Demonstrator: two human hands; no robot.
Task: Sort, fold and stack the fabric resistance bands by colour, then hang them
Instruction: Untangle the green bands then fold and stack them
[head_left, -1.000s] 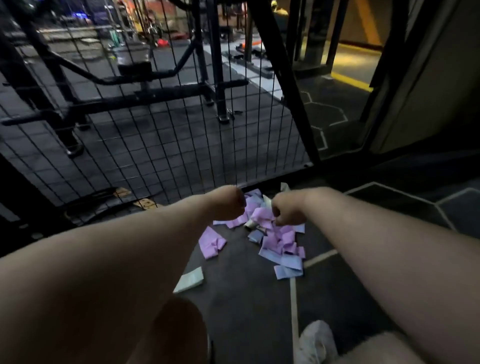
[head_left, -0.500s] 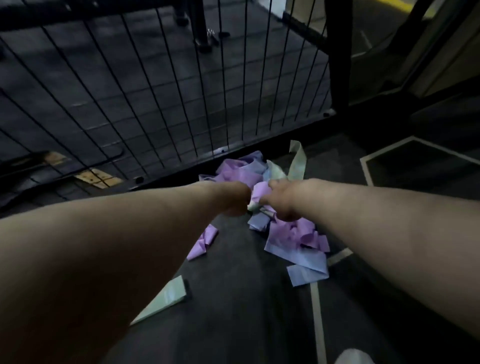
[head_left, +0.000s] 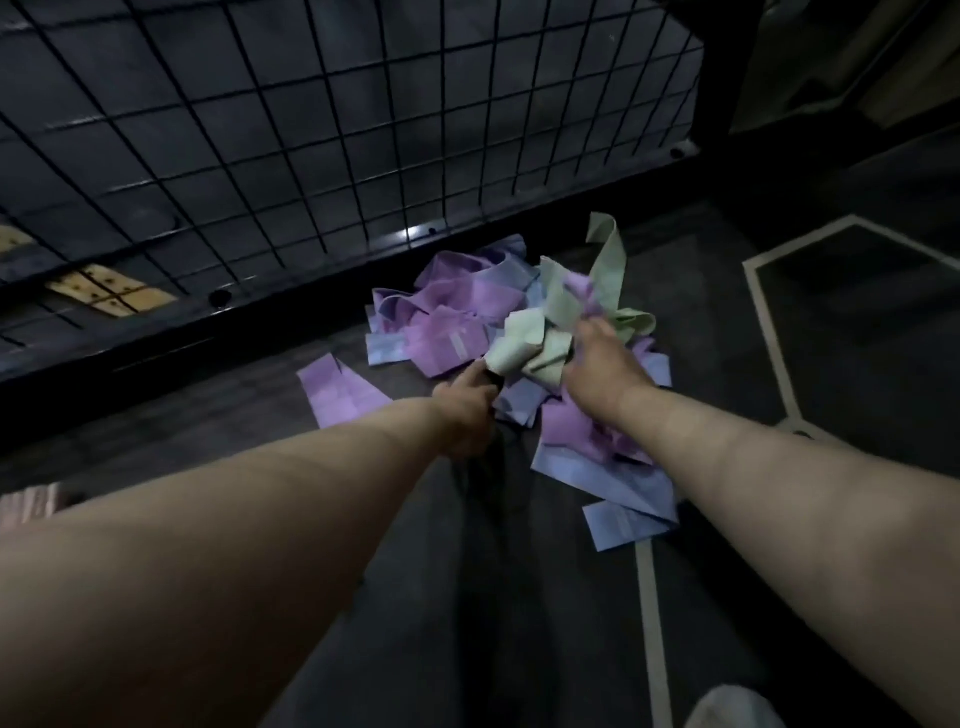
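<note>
A loose pile of fabric resistance bands (head_left: 457, 322) in purple, blue and pale green lies on the dark floor beside a wire fence. My right hand (head_left: 597, 364) grips a bunch of pale green bands (head_left: 545, 338) raised a little over the pile, with a purple end among them. My left hand (head_left: 467, 405) reaches to the lower edge of the same green bunch; its fingertips touch or pinch the fabric, and the grip is hidden. One purple band (head_left: 337, 389) lies apart at the left. A blue band (head_left: 623, 522) lies at the near side.
A black wire mesh fence (head_left: 311, 130) on a low black rail runs behind the pile. White lines (head_left: 652, 613) mark the dark floor at the right. A pink thing (head_left: 28, 504) shows at the left edge, and a white shoe (head_left: 732, 709) at the bottom.
The view has tilted down and closer to the pile. My right hand has lifted a bunch of green bands out of the pile, and my left hand has come to its lower edge.
</note>
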